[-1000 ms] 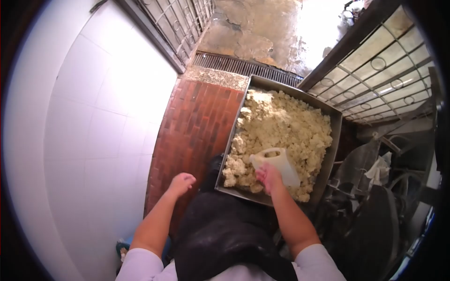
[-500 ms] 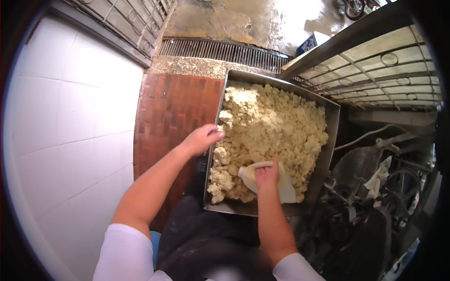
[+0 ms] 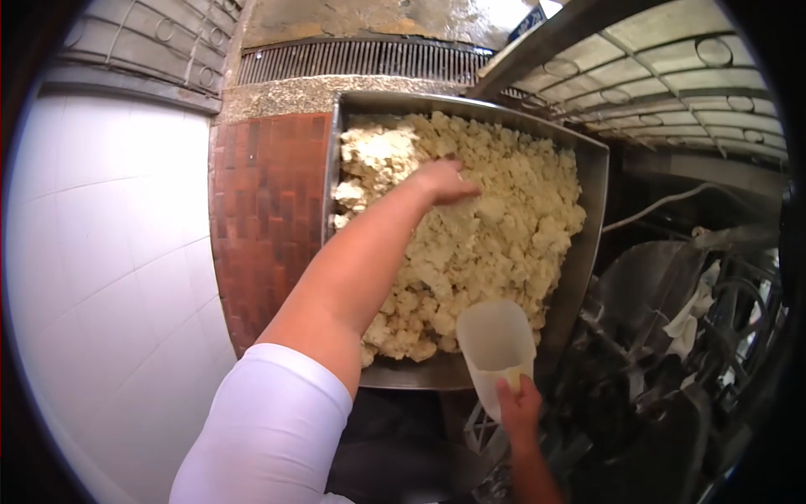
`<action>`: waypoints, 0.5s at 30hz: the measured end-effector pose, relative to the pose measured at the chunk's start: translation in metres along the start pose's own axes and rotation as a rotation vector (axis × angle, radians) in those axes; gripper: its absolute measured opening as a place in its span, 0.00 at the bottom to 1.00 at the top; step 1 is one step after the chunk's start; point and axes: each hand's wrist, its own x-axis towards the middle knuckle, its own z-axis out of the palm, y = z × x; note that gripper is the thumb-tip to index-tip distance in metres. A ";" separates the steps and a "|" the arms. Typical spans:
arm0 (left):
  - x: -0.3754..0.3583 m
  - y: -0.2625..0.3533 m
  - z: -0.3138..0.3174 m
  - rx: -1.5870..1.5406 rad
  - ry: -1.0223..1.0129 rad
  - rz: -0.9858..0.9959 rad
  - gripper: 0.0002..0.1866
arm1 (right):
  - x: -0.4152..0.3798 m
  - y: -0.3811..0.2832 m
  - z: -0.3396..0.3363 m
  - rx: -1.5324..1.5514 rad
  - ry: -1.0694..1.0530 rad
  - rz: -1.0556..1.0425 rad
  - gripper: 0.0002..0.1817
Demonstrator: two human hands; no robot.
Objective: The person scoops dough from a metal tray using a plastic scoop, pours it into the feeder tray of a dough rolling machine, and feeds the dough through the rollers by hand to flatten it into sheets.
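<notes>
At tray's near edge, right hand [image 3: 520, 405] closes its grip around scoop [image 3: 495, 344]; long axis runs away from person, open mouth toward crumbly dough [image 3: 495, 227]. Left hand [image 3: 445, 181], fingers loosely extended, rests on dough in metal tray [image 3: 588, 244].

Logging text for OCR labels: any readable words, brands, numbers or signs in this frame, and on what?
None readable. The blue object at the top edge bears pale marks, too small and cut off to read. The white plastic scoop in the right hand, the metal tray of crumbly dough under the left hand, and the white tiles show no lettering.
</notes>
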 end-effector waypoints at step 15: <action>-0.066 0.014 0.042 0.192 0.108 0.076 0.38 | 0.078 -0.047 0.062 -0.521 -0.084 -0.500 0.24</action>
